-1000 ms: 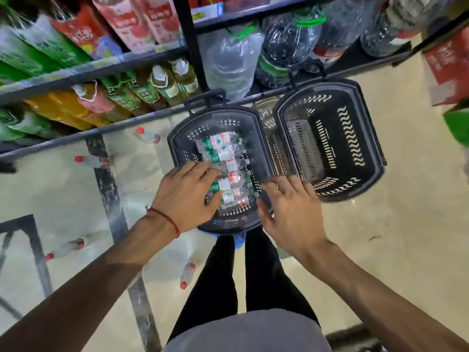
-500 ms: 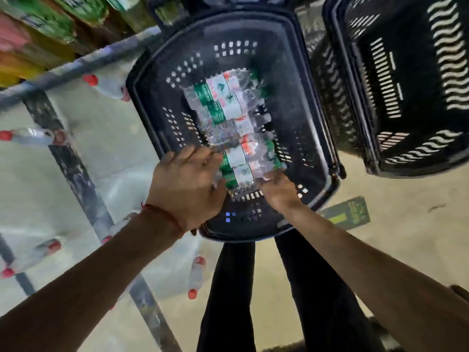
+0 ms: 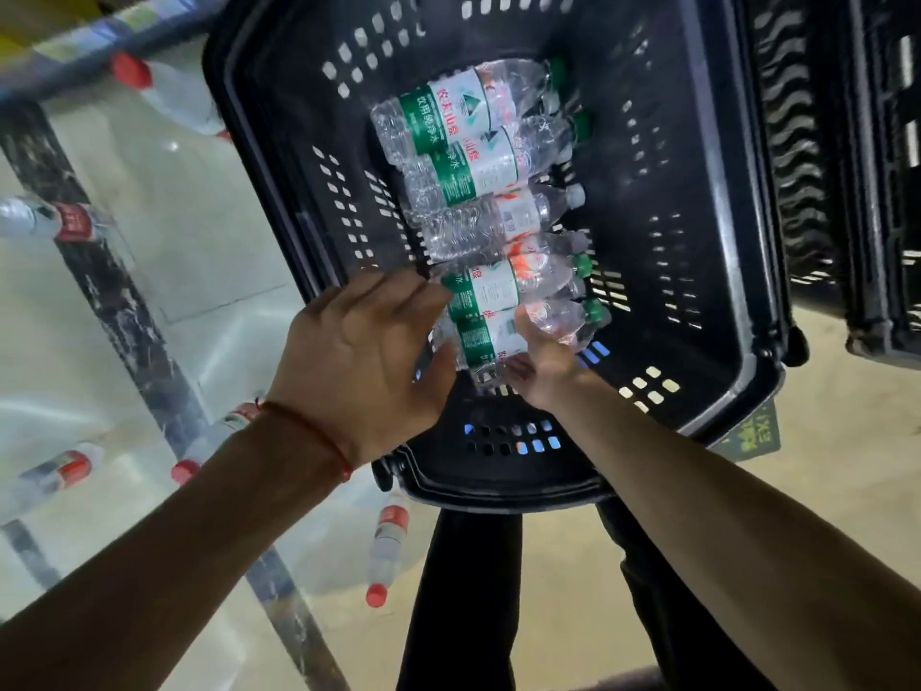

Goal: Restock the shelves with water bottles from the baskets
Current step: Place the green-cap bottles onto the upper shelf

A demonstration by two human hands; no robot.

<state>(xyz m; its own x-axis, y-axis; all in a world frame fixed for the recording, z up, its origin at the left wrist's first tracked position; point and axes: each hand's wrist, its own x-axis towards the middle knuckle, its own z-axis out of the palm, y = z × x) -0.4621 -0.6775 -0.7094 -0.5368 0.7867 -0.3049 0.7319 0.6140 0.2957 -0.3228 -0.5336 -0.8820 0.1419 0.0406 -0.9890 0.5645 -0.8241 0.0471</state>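
In the middle of the frame, a black shopping basket [image 3: 663,142] stands on the floor in front of my legs in black trousers [image 3: 458,591]. Inside it, the water bottles [image 3: 478,211] lie on their sides in one row, side by side, with the caps toward the right of the frame; most have green and white labels. My right hand [image 3: 543,361] is at the lower end of this row and holds the nearest bottle [image 3: 486,336]. The thumb lies over its clear shoulder, while the other fingers are under it and hidden from me. My left hand [image 3: 364,351] comes in from the lower left, with a red string [image 3: 319,436] on the wrist. Its fingers are half bent, and the tips are at the base ends of the two nearest bottles. I cannot tell if this hand has a grip on any of them. At the upper right of the frame, a second black basket [image 3: 817,167] is just beside the first one. At the left, red-capped bottles [image 3: 388,546] lie scattered on a pale, shiny shelf.
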